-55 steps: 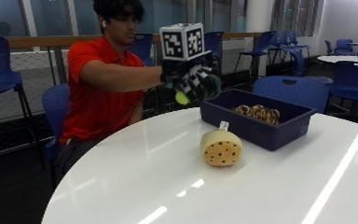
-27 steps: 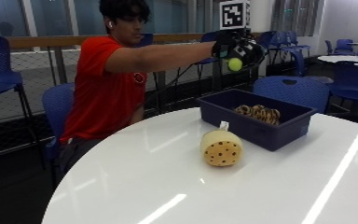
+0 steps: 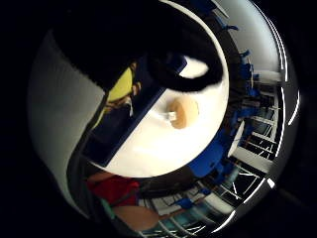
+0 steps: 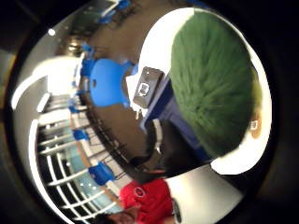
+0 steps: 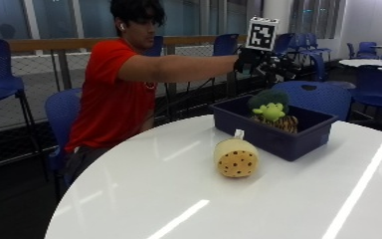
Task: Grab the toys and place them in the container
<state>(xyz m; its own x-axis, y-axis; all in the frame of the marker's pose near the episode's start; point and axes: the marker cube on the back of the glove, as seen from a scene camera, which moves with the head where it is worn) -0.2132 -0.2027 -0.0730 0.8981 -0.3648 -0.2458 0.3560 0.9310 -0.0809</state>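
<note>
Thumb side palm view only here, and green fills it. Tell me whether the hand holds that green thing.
Observer: No. The gloved right hand hangs above the green toy, apart from it, with its fingers relaxed.
Operator: Say where the toy is.
Observer: Inside the blue container, upright, against a striped toy.
Operator: Report what lies outside the container.
Observer: One spotted tan toy lies on the white table, beside the container's near wall.
</note>
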